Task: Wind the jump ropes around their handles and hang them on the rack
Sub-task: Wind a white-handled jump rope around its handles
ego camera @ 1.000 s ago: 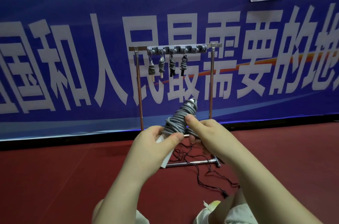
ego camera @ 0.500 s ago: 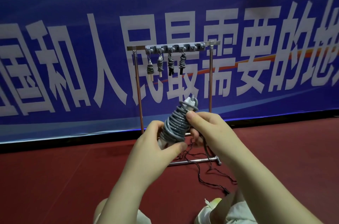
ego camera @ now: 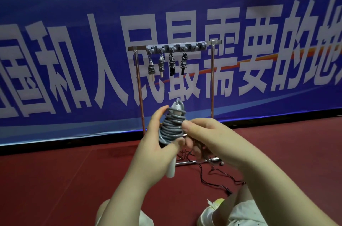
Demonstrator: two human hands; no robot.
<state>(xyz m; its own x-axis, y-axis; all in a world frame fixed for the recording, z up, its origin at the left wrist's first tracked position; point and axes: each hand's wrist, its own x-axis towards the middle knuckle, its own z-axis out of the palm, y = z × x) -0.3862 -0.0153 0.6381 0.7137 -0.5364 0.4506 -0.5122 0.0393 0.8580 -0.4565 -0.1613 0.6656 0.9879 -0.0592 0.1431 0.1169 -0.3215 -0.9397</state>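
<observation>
- Left hand [ego camera: 157, 144] grips the grey rope [ego camera: 171, 127] wound on white handles [ego camera: 171, 169], held upright before the rack [ego camera: 175, 47].
- Right hand [ego camera: 205, 135] pinches the coils.
- Four wound ropes [ego camera: 167, 64] hang on the rack's left half.

rack [ego camera: 212, 85] right hooks [ego camera: 196, 46] free; four bundles [ego camera: 172, 62] left

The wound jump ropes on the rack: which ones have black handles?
The two right-hand bundles, third and fourth from the left on the rack, have black handle ends below their coils. The two left bundles show pale handles.
</observation>
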